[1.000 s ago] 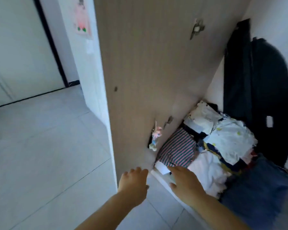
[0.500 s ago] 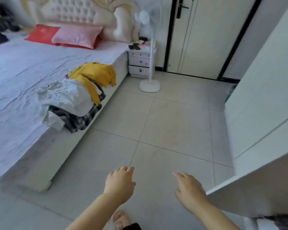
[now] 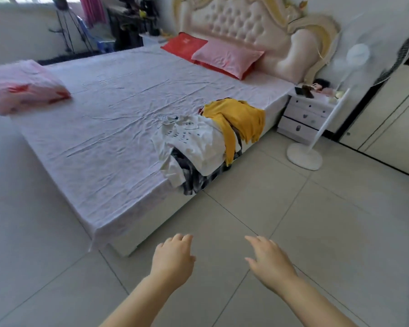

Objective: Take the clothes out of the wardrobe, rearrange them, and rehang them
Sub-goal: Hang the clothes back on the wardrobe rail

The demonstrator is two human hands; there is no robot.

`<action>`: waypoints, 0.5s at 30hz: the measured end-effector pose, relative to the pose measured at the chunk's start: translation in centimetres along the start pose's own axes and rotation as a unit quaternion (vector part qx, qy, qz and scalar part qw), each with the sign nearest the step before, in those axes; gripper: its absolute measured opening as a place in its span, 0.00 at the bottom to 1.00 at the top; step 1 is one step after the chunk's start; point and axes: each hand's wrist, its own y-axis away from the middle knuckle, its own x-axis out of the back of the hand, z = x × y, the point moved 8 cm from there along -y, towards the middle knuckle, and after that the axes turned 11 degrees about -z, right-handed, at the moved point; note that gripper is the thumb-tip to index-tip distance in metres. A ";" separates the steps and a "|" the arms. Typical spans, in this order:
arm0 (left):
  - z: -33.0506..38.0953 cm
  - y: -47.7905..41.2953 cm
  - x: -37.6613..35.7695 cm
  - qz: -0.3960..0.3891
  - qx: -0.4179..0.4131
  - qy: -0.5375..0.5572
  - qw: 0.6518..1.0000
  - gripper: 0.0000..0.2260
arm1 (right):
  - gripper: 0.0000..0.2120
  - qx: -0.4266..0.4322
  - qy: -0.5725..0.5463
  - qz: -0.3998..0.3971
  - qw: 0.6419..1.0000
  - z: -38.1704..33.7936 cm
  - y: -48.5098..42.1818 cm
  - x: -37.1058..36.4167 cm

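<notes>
The yellow garment [image 3: 236, 119] is showing plain mustard, the white garment [image 3: 194, 142] is carrying small dark print, the checked garment [image 3: 194, 179] is showing black and white, and the bed sheet [image 3: 104, 128] is looking pale lilac beside a pink pillow [image 3: 224, 57] and a red pillow [image 3: 184, 46].

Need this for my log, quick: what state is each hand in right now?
Left hand: open, fingers loosely curled, holding nothing.
Right hand: open, fingers relaxed, holding nothing.

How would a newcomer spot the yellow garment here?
Find the wide bed with the pale wrinkled sheet. Near its edge by the white bedside cabinet lies a clothes heap. The mustard-yellow top drapes over it, brightest beside a white printed shirt.
</notes>
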 end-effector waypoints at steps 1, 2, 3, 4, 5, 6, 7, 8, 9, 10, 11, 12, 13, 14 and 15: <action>-1.3 -0.9 1.1 0.000 0.009 0.007 1.000 0.21 | 0.24 0.006 0.004 -0.002 1.000 -0.9 -1.6 0.8; -2.4 -2.0 2.3 0.002 0.018 0.013 1.000 0.20 | 0.24 0.011 0.004 -0.003 1.000 -1.7 -3.0 1.6; -3.4 -3.1 3.4 0.004 0.027 0.018 0.999 0.19 | 0.24 0.015 0.005 -0.005 1.000 -2.4 -4.5 2.5; -4.2 -4.4 4.5 0.008 0.033 0.024 0.999 0.19 | 0.24 0.019 0.007 -0.009 1.000 -2.8 -6.1 3.3; -4.8 -5.6 5.5 0.010 0.039 0.030 0.999 0.19 | 0.24 0.022 0.008 -0.011 1.000 -3.1 -7.6 4.1; -5.4 -6.9 6.3 0.011 0.046 0.036 0.998 0.19 | 0.25 0.025 0.007 -0.015 1.000 -3.4 -9.2 4.8; -5.8 -8.2 7.1 0.011 0.053 0.043 0.998 0.19 | 0.25 0.028 0.006 -0.018 0.999 -3.5 -10.9 5.5; -6.2 -9.6 7.9 0.012 0.059 0.046 0.997 0.20 | 0.25 0.033 0.005 -0.020 0.999 -3.8 -12.7 6.2; -6.5 -11.2 8.7 0.011 0.065 0.048 0.997 0.20 | 0.25 0.040 0.010 -0.023 0.999 -4.1 -14.7 6.9; -6.8 -12.7 9.6 0.010 0.070 0.049 0.996 0.20 | 0.25 0.049 0.017 -0.024 0.998 -4.4 -16.7 7.8; -7.0 -14.4 10.6 0.012 0.076 0.053 0.996 0.21 | 0.25 0.061 0.022 -0.023 0.998 -4.7 -18.9 8.7; -7.1 -15.9 11.6 0.013 0.084 0.060 0.995 0.22 | 0.25 0.070 0.023 -0.024 0.997 -4.9 -21.0 9.6; -7.2 -17.3 12.6 0.014 0.094 0.069 0.993 0.21 | 0.25 0.077 0.023 -0.027 0.996 -5.1 -23.0 10.5; -7.3 -18.7 13.8 0.018 0.104 0.077 0.991 0.21 | 0.25 0.088 0.025 -0.030 0.995 -5.1 -25.0 11.7; -7.3 -20.1 14.9 0.018 0.111 0.084 0.990 0.19 | 0.25 0.099 0.025 -0.036 0.994 -5.2 -26.8 12.8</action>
